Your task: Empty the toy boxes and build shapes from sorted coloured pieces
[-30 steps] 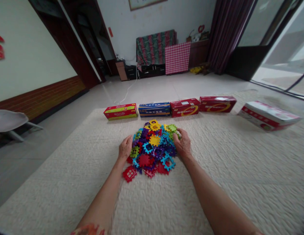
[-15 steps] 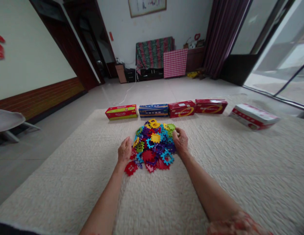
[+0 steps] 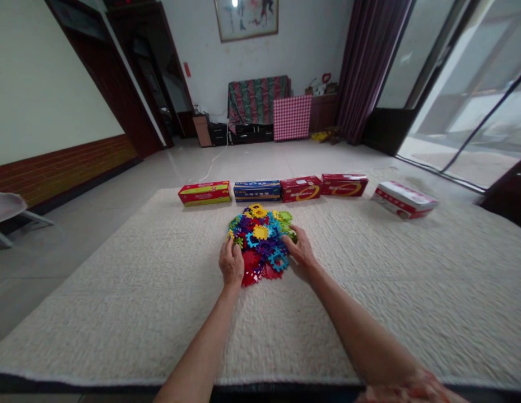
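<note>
Where the rug (image 3: 370, 291) covers the floor (image 3: 117, 193), a pile of coloured plastic pieces (image 3: 263, 235) lies near its middle, with the left hand (image 3: 232, 263) cupped loosely on the near-left edge and the right hand (image 3: 300, 253) spread open against the right edge. Beyond the pile, a yellow-red box (image 3: 205, 192), a blue box (image 3: 257, 190) and two red boxes (image 3: 300, 188) stand end to end; a white box (image 3: 404, 199) lies apart at the right, angled.

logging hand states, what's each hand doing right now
Left hand: open, cupped against the left side of the tile pile.
Right hand: open, cupped against its right side.
</note>
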Tool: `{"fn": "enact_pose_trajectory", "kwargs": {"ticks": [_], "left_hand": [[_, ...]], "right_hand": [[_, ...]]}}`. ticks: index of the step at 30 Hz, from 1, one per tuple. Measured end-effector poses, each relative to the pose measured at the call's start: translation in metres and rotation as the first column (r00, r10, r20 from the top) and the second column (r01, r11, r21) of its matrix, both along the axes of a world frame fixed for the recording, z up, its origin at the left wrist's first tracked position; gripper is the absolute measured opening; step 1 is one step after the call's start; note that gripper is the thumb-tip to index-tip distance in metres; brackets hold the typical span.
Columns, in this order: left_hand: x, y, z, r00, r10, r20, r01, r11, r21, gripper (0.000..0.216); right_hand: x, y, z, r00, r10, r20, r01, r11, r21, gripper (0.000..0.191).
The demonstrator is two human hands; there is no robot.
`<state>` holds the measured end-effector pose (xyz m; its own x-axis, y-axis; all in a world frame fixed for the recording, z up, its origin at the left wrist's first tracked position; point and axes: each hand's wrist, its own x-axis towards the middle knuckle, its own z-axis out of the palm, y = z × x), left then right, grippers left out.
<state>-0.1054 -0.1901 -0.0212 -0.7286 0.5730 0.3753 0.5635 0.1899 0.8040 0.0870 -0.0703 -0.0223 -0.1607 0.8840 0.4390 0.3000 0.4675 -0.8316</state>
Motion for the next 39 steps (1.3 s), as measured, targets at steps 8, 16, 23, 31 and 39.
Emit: {"fn": "enact_pose_trajectory", "kwargs": {"ticks": [8, 16, 23, 31, 39], "left_hand": [[0.025, 0.018, -0.002, 0.998, -0.016, -0.056, 0.014, 0.999, -0.029, 0.04], [0.034, 0.023, -0.01, 0.987, -0.116, -0.114, 0.115, 0.993, -0.013, 0.039], [0.025, 0.014, 0.004, 0.956, -0.245, -0.159, 0.247, 0.969, -0.006, 0.038], [-0.064, 0.085, 0.026, 1.0, 0.003, 0.018, -0.003, 0.999, -0.035, 0.036], [-0.087, 0.153, 0.01, 0.999, -0.048, 0.021, 0.051, 0.978, -0.204, 0.032]], "right_hand": [[0.011, -0.017, 0.0, 0.96, 0.113, 0.257, -0.161, 0.972, 0.173, 0.058], [0.019, -0.004, 0.003, 0.979, 0.118, 0.167, -0.149, 0.972, 0.181, 0.045], [0.029, 0.039, 0.003, 0.999, 0.011, 0.045, -0.017, 0.991, 0.134, 0.036], [0.011, 0.103, -0.005, 0.995, -0.038, 0.093, 0.035, 0.999, 0.029, 0.047], [-0.008, 0.127, -0.002, 0.971, -0.003, 0.241, -0.009, 0.999, 0.049, 0.044]]}}
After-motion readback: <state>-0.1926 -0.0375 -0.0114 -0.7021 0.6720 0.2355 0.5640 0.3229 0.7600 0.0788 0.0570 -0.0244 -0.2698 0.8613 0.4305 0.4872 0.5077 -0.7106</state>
